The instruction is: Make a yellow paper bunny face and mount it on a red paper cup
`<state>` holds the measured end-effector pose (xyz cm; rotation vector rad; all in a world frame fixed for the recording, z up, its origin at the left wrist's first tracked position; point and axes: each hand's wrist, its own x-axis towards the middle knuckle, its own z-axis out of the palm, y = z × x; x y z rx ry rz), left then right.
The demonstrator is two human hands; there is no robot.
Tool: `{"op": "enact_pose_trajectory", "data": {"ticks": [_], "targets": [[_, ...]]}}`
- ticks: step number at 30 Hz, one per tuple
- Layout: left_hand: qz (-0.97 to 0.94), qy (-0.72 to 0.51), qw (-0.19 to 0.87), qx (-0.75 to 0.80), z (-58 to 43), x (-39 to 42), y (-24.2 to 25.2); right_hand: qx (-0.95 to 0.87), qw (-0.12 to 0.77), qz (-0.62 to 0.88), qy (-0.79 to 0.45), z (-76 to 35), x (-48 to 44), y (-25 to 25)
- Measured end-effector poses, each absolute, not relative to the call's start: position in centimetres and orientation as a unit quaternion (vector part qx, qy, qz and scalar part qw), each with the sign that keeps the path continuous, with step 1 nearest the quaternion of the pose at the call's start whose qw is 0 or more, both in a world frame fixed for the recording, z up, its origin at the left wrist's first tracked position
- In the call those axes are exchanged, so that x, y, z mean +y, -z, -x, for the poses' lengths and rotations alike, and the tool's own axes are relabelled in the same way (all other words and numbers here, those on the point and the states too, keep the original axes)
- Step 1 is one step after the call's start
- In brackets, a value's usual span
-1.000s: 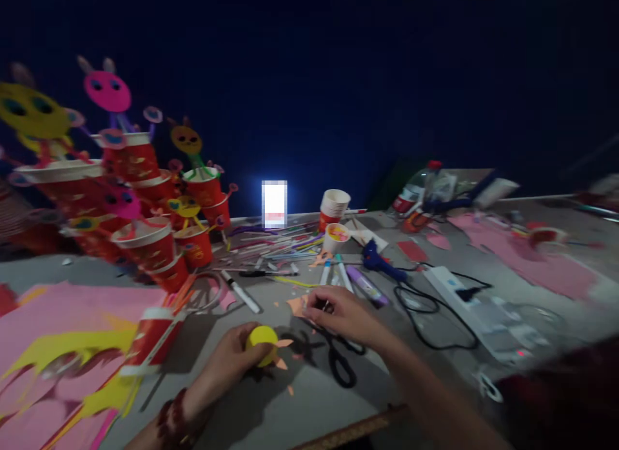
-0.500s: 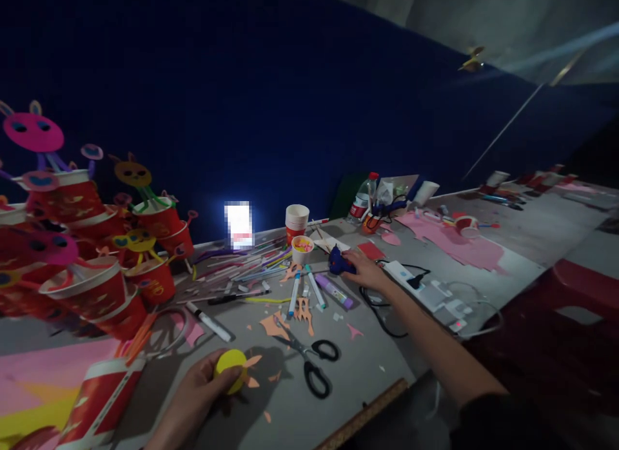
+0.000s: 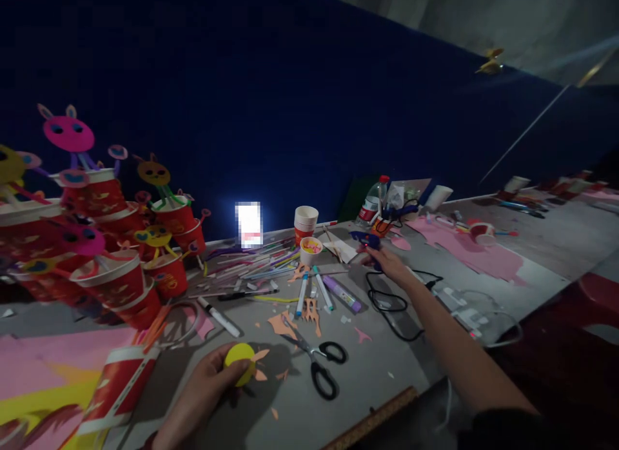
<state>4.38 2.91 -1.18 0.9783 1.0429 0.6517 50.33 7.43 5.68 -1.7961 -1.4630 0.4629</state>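
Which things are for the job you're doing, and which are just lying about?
In the job:
yellow disc with orange pieces, in left hand
blue glue gun, in right hand
maybe scissors, by an orange scrap

Probably just lying about:
plastic bottle
white marker
stacked cups

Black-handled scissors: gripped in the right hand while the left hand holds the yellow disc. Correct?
Not quite. The head view shows the black-handled scissors lying on the table; the right hand grips the blue glue gun instead. The left hand does hold the yellow disc.
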Motion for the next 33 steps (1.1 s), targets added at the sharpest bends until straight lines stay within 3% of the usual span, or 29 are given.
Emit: {"op": "enact_pose_trajectory", "data": {"ticks": [6,10,14,18,22,33], "targets": [[-0.458,-0.290,0.701,0.465,-4.6,2.4,-0.9,-0.576,0.407,0.642,-0.301,-45.5,2.2,-7.6],[-0.451,-0.291,0.707,0.461,-4.9,2.3,-2.0,-0.613,0.299,0.617,-0.394,-39.5,-2.8,-5.7],[-0.460,-0.292,0.699,0.463,-4.9,2.3,-2.1,-0.703,0.325,0.570,-0.273,-33.7,-5.9,-4.0],[-0.471,-0.288,0.699,0.455,-5.0,2.3,-1.9,-0.788,0.254,0.518,-0.216,-30.8,-5.6,-4.5],[-0.470,-0.290,0.692,0.465,-5.0,2.4,-1.5,-0.823,0.249,0.487,-0.154,-30.1,-5.1,-4.9],[-0.478,-0.292,0.689,0.460,-5.0,2.4,-2.0,-0.849,0.218,0.467,-0.112,-30.0,-5.3,-4.4]]}}
